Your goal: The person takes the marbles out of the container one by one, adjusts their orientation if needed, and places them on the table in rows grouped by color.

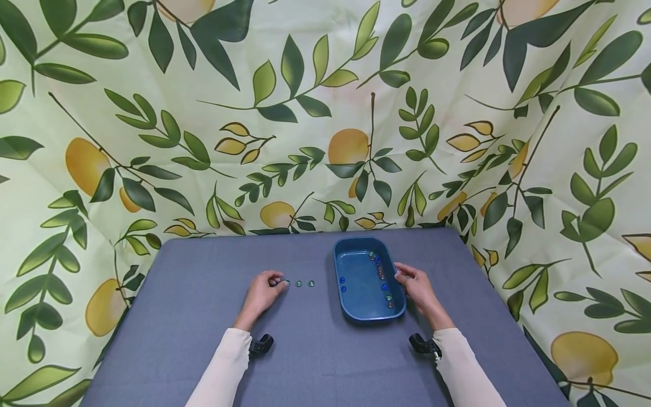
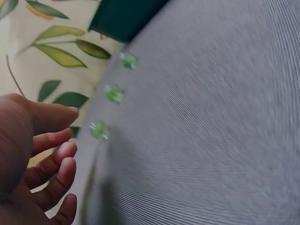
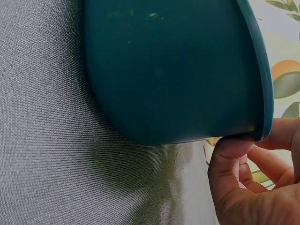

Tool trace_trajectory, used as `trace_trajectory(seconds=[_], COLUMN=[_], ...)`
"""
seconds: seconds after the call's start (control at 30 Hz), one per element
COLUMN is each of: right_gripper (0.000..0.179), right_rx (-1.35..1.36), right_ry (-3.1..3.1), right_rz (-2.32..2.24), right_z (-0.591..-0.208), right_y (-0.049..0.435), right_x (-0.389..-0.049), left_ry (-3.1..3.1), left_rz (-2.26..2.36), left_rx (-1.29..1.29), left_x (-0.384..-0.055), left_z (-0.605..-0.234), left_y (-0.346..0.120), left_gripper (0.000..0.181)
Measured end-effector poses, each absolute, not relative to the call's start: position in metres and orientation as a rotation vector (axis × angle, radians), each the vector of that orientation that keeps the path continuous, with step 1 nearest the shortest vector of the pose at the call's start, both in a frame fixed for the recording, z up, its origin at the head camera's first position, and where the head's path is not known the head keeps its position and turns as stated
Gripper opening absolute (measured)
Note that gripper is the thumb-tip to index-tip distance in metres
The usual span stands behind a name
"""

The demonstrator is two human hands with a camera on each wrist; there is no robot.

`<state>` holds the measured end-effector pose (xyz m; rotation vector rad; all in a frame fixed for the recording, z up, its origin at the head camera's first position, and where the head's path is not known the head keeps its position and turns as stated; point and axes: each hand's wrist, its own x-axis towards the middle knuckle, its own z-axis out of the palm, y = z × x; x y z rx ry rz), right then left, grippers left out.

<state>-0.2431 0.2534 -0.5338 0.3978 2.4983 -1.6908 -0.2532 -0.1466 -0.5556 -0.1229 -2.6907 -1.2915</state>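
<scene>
Three clear glass marbles with green inside lie in a row on the grey cloth; the leftmost marble (image 1: 287, 282) is right by the fingertips of my left hand (image 1: 263, 295). In the left wrist view that same marble (image 2: 100, 130) shows just beyond my loosely bent, spread fingers (image 2: 56, 119), with nothing between them. My right hand (image 1: 417, 291) grips the right rim of a blue plastic tray (image 1: 363, 302). In the right wrist view, its thumb is under the rim of the tray (image 3: 173, 75). Several blue, green and amber marbles (image 1: 381, 272) lie inside, mostly along the right wall.
The table (image 1: 213, 265) is covered in grey-blue cloth. Behind it and at both sides hangs a cream fabric (image 1: 315, 130) printed with leaves and fruit. A black wrist device (image 1: 261, 344) sits at the left cuff, another wrist device (image 1: 422, 343) at the right.
</scene>
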Motion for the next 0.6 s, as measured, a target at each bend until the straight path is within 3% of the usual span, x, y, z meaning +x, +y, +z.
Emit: trace_trajectory(seconds=[0.2, 0.6], right_gripper=[0.04, 0.042], right_rx=[0.389, 0.397], right_ry=[2.502, 2.445], right_rz=[-1.691, -1.77], right_z=[-0.531, -0.53], right_y=[0.253, 0.252], right_x=[-0.243, -0.242], left_ry=[-2.537, -2.373], left_rz=[-1.342, -1.444], left_rx=[-0.181, -0.53], left_x=[-0.249, -0.239], left_z=[-0.528, -0.475], left_y=[-0.137, -0.079], left_gripper=[0.021, 0.017])
